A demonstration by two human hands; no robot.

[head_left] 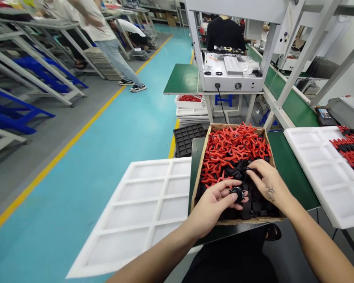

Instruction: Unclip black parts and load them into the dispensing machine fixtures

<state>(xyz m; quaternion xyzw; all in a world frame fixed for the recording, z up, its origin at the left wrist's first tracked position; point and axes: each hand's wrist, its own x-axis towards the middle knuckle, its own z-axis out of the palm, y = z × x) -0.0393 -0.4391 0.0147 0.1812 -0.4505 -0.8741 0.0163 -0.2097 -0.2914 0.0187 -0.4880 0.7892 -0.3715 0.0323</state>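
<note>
Head view, places relative to the cardboard box:
- Cardboard box [250, 221]: one, open-topped, standing on a green table [293, 165].
- Red pieces [236, 143]: a heap of branched shapes, filling the far part of the box.
- Black pieces [258, 207]: loose, filling the near part of the box.
- Left hand [214, 200]: above the near part of the box; forearm slanting in from the near left, thumb on the near side, fingers curled, thumb and fingers pinching a round black piece [237, 192].
- Round black piece: glossy, held over the black pieces inside the box's outline.
- Right hand [268, 182]: over the right half of the box; forearm slanting in from the near right, back of the hand uppermost and marked with a line design, thumb and forefinger pinching a small black piece [246, 169], largely hidden.
- White tray [131, 216]: compartmented, left of the box.
- Second white tray [318, 165]: right of the box, rows of red-and-black items [352, 151] at its far right.
- Dark tray [188, 139]: gridded, beyond the box's far left corner.
- White machine [233, 81]: beyond the box.
</note>
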